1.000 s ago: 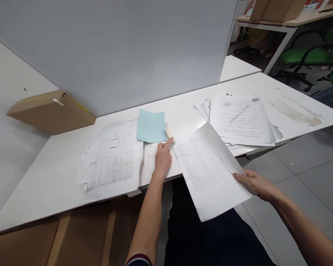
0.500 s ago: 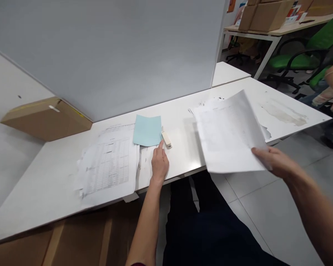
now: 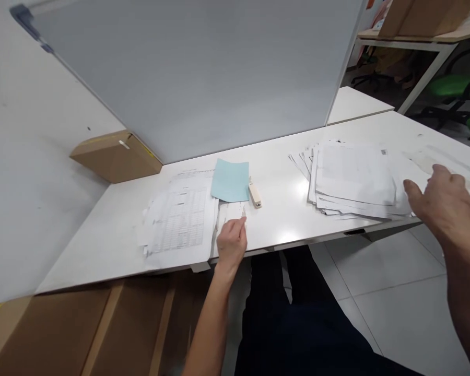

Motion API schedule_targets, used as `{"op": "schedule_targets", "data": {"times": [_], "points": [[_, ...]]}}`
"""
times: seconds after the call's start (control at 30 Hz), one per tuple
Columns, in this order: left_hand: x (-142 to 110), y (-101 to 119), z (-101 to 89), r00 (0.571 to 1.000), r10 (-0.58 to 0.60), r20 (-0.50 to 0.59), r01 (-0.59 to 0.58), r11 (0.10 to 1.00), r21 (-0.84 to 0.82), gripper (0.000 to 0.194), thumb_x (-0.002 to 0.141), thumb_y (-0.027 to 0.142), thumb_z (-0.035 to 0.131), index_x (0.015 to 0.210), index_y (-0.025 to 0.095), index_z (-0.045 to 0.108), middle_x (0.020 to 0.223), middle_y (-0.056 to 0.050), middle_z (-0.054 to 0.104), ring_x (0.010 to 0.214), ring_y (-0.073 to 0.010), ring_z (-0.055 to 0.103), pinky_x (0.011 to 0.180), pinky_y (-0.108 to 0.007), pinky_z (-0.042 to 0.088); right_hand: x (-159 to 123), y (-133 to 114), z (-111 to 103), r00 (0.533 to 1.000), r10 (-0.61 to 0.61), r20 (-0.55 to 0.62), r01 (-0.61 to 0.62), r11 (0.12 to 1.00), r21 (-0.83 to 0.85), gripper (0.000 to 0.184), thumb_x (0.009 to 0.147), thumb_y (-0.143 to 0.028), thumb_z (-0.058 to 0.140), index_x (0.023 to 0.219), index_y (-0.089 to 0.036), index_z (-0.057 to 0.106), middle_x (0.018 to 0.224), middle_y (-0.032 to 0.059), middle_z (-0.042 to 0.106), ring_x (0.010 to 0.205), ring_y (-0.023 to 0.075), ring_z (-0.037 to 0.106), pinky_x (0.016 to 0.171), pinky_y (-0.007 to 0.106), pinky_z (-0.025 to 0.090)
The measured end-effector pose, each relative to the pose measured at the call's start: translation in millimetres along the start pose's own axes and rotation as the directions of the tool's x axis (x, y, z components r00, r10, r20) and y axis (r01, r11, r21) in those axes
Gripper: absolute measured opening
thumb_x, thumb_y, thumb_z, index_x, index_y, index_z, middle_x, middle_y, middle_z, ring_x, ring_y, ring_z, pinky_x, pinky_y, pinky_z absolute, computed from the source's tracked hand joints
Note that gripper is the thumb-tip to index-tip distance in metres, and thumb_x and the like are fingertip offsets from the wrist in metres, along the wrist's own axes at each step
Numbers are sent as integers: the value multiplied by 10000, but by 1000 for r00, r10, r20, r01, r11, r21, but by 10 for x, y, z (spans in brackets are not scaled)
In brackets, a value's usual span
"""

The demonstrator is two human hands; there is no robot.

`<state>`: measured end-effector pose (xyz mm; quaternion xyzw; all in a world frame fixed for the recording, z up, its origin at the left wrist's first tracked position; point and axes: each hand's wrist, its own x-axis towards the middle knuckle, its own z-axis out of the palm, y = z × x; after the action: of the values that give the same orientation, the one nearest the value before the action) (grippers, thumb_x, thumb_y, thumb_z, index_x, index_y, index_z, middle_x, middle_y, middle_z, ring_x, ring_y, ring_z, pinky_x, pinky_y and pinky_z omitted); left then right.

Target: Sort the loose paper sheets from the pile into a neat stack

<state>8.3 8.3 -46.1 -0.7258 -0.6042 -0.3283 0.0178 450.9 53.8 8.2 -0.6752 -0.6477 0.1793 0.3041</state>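
My left hand [image 3: 232, 241] is closed at the front of the desk, thumb and forefinger pinched at the corner of a small white paper slip [image 3: 231, 211]. Just beyond the slip lies a light blue sheet [image 3: 230, 180], and a cream stapler [image 3: 254, 195] rests close to its right edge. To the left is a pile of printed sheets [image 3: 180, 219]. My right hand [image 3: 441, 201] is open, fingers spread, just off the right side of a loose stack of white papers [image 3: 354, 175]. No sheet is in it.
A white board [image 3: 203, 78] stands along the back of the desk [image 3: 282, 219]. A cardboard box [image 3: 117, 156] sits in the left corner, with more cardboard [image 3: 62, 329] below the desk. Another table with a box [image 3: 423, 21] and a green chair [image 3: 450, 86] are at far right.
My right hand has let go of the white sheet, which now lies on the right stack. My left hand has moved from beside the stapler to the slip's corner. The view has shifted.
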Motion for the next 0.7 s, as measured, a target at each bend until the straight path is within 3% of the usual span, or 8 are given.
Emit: {"op": "schedule_targets", "data": {"times": [0.07, 0.2, 0.3, 0.37, 0.47, 0.57, 0.63, 0.7], "points": [[128, -82, -199, 994, -93, -50, 98, 990, 106, 258, 870, 244, 404, 982, 173, 626, 906, -102, 639, 857, -216, 567, 759, -334, 435, -161, -207, 86, 974, 47, -221, -99, 968, -231, 507, 852, -548, 368, 1258, -247, 415, 928, 157, 596, 952, 405, 528, 737, 512, 388], [617, -360, -426, 920, -388, -47, 386, 883, 267, 329, 817, 419, 465, 902, 136, 611, 848, -166, 633, 853, -319, 560, 744, -443, 416, -459, -596, 462, 998, 55, -39, -62, 975, -211, 454, 867, -471, 402, 1225, -202, 479, 1053, 164, 581, 738, 269, 590, 681, 436, 456], [974, -573, -381, 805, -591, 62, 563, 792, 237, 348, 743, 496, 525, 753, 155, 595, 796, -182, 633, 822, -352, 570, 711, -472, 409, -628, -770, 811, 999, 27, 38, -23, 996, -91, 439, 876, -438, 403, 1198, -159, 508, 1080, 141, 575, 752, 223, 608, 675, 382, 484], [1126, -652, -320, 777, -619, 119, 597, 783, 177, 258, 709, 424, 571, 639, 176, 564, 729, -152, 631, 801, -327, 581, 711, -440, 414, -712, -834, 1010, 996, -45, 72, 47, 998, -34, 414, 888, -417, 387, 1187, -162, 517, 1067, 128, 582, 736, 206, 612, 686, 371, 481], [1187, -621, -330, 813, -575, 93, 567, 818, 96, 148, 749, 297, 506, 661, 188, 555, 740, -92, 640, 793, -244, 590, 729, -357, 426, -812, -911, 1218, 988, -115, 102, 107, 991, 79, 378, 897, -411, 374, 1153, -186, 536, 1056, 118, 592, 731, 201, 618, 695, 368, 478], [1037, -399, -506, 887, -459, -45, 460, 888, 8, 166, 818, 301, 423, 801, 197, 552, 778, -46, 640, 764, -184, 592, 719, -304, 444, -903, -1050, 1339, 982, -95, 162, 52, 967, 250, 354, 879, -434, 416, 1102, -203, 565, 1018, 103, 622, 779, 211, 622, 741, 366, 482], [830, -164, -645, 964, -243, -106, 241, 970, -23, 159, 839, 297, 423, 855, 199, 547, 838, -42, 638, 794, -171, 594, 741, -293, 458, -953, -1192, 1402, 966, -57, 254, -56, 907, 417, 356, 861, -459, 454, 1083, -211, 579, 970, 85, 645, 808, 208, 622, 770, 359, 484], [569, 105, -728, 999, 2, -39, -2, 1000, -20, 134, 847, 245, 422, 886, 193, 540, 973, -67, 630, 915, -178, 588, 807, -301, 463, -985, -1351, 1468, 925, -52, 375, -207, 762, 614, 384, 854, -481, 467, 1102, -207, 570, 988, 81, 646, 839, 198, 620, 778, 347, 490]]}}
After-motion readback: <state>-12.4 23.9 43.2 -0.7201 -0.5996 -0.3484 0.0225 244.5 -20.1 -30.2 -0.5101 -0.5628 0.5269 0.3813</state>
